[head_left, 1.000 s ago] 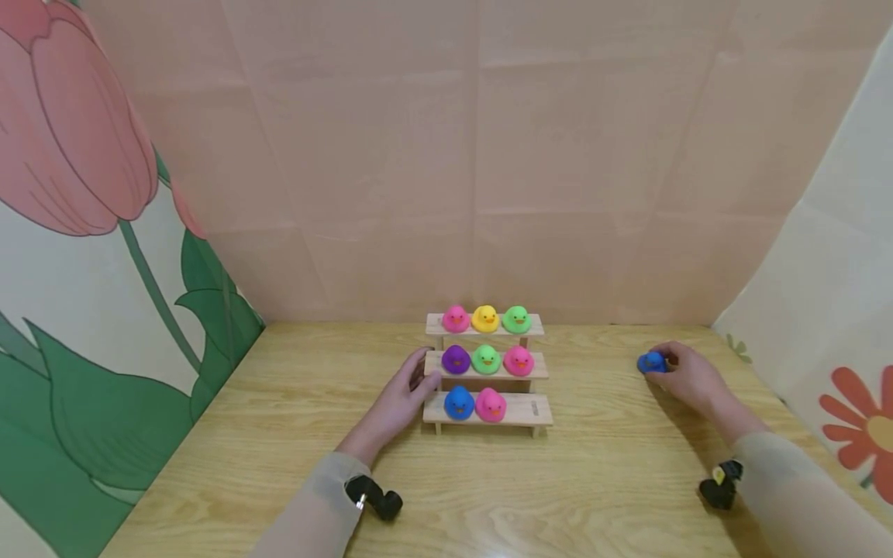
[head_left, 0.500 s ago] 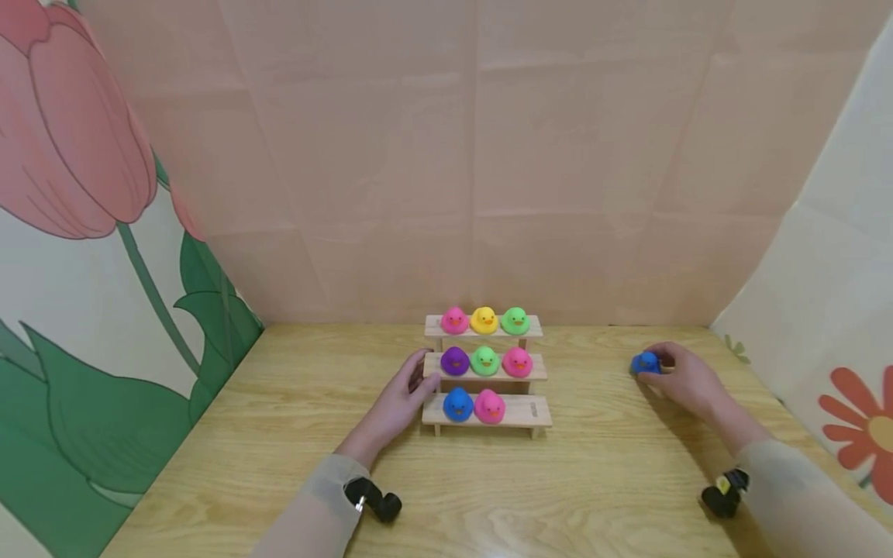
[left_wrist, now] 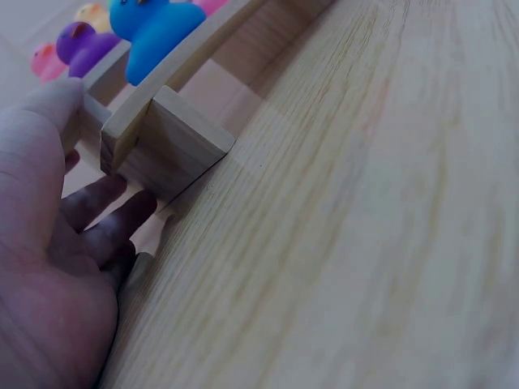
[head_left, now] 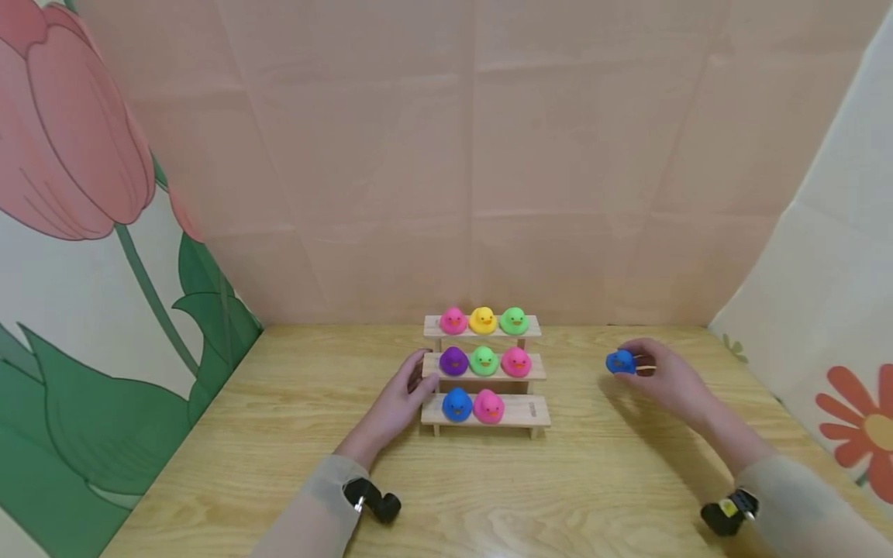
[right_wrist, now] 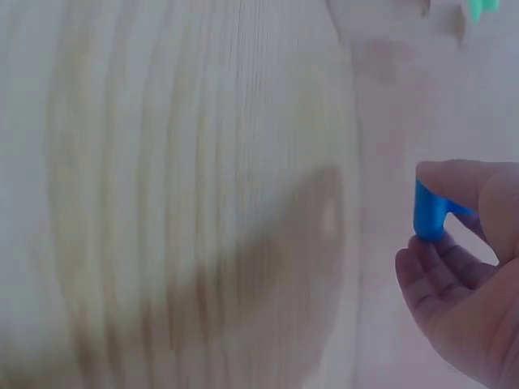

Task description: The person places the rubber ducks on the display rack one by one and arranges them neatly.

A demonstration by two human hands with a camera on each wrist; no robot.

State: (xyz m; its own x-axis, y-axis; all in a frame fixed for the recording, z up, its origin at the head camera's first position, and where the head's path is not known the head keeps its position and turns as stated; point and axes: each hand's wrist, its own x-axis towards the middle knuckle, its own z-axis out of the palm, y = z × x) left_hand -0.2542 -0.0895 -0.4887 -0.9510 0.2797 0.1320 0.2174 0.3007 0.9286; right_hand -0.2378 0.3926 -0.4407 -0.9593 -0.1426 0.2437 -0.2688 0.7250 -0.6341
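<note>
A three-tier wooden display stand (head_left: pixel 516 412) carries small rubber ducks in rows. On its bottom tier sit a blue duck (head_left: pixel 457 404) and a pink duck (head_left: pixel 489 406), with bare board to their right. My left hand (head_left: pixel 395 399) holds the stand's left end; in the left wrist view the thumb lies against the middle board and the fingers curl near the side leg. Off to the right, my right hand (head_left: pixel 671 377) pinches another blue rubber duck (head_left: pixel 619 362) between thumb and fingers, raised above the table. Fingers partly cover that duck in the right wrist view (right_wrist: pixel 428 212).
Purple (head_left: pixel 454 361), green (head_left: pixel 484 360) and pink (head_left: pixel 516 362) ducks fill the middle tier. Pink (head_left: pixel 453 321), yellow (head_left: pixel 483 320) and green (head_left: pixel 514 320) ones line the top. The wooden table (head_left: pixel 558 488) ends at a pinkish backdrop (head_left: pixel 474 155), with flower-printed sheets at both sides.
My right hand has lifted the blue duck off the table and carried it left, toward the stand. The left hand keeps its place at the stand's left end.
</note>
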